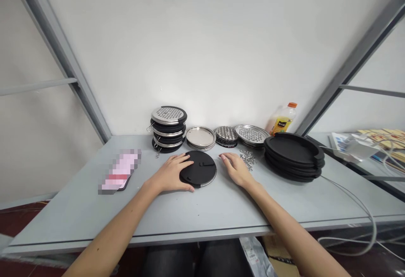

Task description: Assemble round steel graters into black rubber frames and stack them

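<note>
A round black plastic disc (200,168) with a small raised latch lies on the table, a thin metal rim showing at its lower right edge. My left hand (172,175) grips the disc's left side, fingers over the top and thumb at the near edge. To the right of the disc, apart from it, my right hand (236,169) rests with its fingers curled together. Whatever those fingers may hold is hidden. Just beyond that hand lies a loose pile of small metal clips (248,159).
Behind stand a stack of assembled graters (169,115), plain metal discs (201,137), small grater plates (226,133) and larger grater plates (252,134). Black round holders (294,150) are stacked at right, before a juice bottle (284,118). A phone (122,171) lies left.
</note>
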`<state>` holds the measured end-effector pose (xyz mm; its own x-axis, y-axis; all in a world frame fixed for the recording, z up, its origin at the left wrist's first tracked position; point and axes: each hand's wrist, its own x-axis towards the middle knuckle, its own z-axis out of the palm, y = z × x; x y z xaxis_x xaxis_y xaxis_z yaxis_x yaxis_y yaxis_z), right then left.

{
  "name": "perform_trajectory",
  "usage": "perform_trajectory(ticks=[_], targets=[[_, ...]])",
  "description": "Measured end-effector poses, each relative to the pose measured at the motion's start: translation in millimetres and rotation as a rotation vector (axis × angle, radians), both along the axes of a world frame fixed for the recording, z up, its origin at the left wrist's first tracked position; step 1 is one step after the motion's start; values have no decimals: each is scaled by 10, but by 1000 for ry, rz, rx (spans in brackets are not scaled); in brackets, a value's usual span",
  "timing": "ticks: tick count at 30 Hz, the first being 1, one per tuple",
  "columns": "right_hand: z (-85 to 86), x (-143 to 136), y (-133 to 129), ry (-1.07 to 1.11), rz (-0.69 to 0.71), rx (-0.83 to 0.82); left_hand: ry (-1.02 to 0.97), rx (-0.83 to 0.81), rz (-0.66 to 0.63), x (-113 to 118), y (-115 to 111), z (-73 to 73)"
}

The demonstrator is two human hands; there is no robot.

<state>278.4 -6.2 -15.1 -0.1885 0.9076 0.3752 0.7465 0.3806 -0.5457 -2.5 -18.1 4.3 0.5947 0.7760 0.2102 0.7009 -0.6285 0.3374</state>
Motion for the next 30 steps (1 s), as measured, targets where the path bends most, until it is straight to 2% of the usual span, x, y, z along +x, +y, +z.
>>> perform_trajectory(ticks=[6,11,17,24,30], targets=[[-75,94,85,-167,-193,45,-21,23,63,-14,24,-33],[-116,127,100,-290,-251,29,-3,-14,67,-24,15,-15],[-117,128,59,-417,-400,-6,-17,-47,61,-33,5,-7],[-198,137,104,-313,-275,-4,-33,-44,53,-36,8,-21],[-177,172,142,-184,-156,69,6,-45,54,-32,0,-9]])
